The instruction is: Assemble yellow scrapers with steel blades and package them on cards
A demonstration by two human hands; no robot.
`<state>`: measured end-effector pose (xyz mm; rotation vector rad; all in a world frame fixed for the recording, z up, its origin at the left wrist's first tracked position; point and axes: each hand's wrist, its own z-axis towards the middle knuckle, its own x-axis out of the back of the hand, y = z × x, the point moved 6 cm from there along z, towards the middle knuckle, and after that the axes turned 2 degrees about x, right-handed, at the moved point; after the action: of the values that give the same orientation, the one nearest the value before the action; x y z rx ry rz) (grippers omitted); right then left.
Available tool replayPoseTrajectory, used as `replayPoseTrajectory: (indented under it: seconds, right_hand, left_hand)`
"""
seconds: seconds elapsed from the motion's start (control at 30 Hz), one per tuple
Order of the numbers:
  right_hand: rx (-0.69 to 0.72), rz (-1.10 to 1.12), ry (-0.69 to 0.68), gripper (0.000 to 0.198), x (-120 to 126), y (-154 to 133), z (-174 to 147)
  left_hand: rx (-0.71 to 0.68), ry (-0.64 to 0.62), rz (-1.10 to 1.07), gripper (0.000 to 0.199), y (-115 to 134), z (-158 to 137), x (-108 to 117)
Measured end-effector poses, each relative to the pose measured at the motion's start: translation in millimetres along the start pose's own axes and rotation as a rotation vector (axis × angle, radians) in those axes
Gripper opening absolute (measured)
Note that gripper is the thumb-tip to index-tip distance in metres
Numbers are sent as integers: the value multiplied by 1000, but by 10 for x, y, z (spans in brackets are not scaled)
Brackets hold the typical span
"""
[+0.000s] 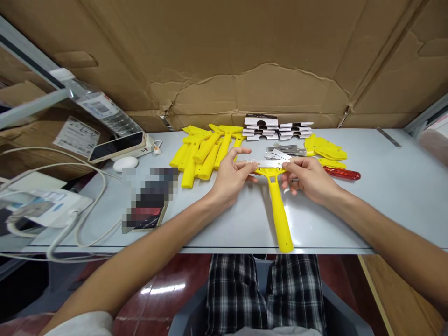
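Note:
A yellow plastic scraper handle [280, 212] lies with its wide head away from me and its grip end at the table's front edge. Across that head sits a thin metal scraper blade [269, 163]. My left hand [233, 175] is closed, thumb and fingers pinching the blade's left end. At the other end, my right hand [306, 177] pinches the blade, its lower fingers curled beside the handle's head. Just beyond the hands rest several loose metal blades [289, 150], partly hidden by my fingers.
Several yellow handles [206, 154] are piled left of my hands. Folded white cards [261, 122] stand at the back. Flat yellow pieces [327, 148] and a red screwdriver handle [343, 173] lie right. Leftward are a phone [150, 200], cables and a plastic bottle [101, 109].

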<state>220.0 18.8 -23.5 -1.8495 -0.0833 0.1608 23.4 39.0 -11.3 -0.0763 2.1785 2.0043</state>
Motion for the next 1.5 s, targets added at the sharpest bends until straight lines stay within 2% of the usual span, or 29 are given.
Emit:
replayPoseTrajectory:
  seconds: [0.3,0.5,0.67,0.8,0.97,1.0,1.07,1.17,1.23,1.37,1.5]
  right_hand:
    - [-50,-6,-24,22,14,28,21]
    - [10,-4,-71,38,7,36,20]
    - [21,-4,-100,49,-13,76,15]
    - [0,-7,-105,46,-37,103,7]
    - [-39,-173,-89,47,-39,30,-16]
    - [-13,-247,-59,49,13,-29,-15]
    - [126,-454,83,51,218,-232,-14]
    - [428,-834,462,42,687,-647,-92]
    - [410,-1038,586,36,989,-774,-92]
    - [193,-1302,478,35,1373,-750,38]
    - [65,-1428,390,39,1503,-631,106]
  left_hand:
    - [-26,3,66,39,1,0,8]
    - [47,7,30,40,-55,-24,-20]
    - [39,-15,70,47,-48,-54,-45]
    - [11,-8,105,45,-26,-61,-34]
    - [-7,-8,126,46,-28,-50,-18]
    - [-4,-6,123,46,-31,-48,-18]
    - [7,1,104,47,-33,-49,-21]
    - [27,16,72,46,-27,-55,-30]
    - [37,28,63,44,-22,-57,-32]
    - [66,56,38,43,-33,-48,-22]
    - [77,62,16,43,-42,-41,-18]
